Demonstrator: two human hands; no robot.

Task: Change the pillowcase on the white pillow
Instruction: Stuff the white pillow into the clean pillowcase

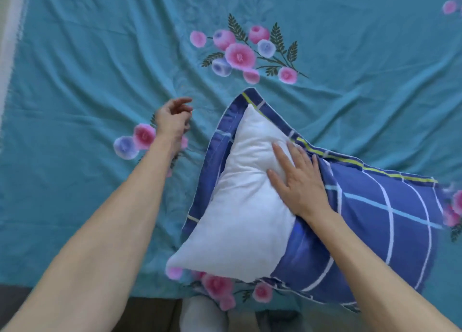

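The white pillow (240, 206) lies on the bed at centre right, its left half bare. A blue checked pillowcase (380, 221) covers its right half, and the case's open edge spreads under the bare part. My right hand (297, 181) rests flat on the pillow at the case's opening, fingers spread, with the case's top edge bunched against its back. My left hand (172, 116) hovers over the sheet left of the pillow, fingers loosely curled, holding nothing.
A teal bedsheet (100, 69) with pink and lilac flower prints covers the whole bed. The bed's near edge runs along the bottom, with dark floor and a grey-clad leg (202, 316) below. A pale strip borders the far left.
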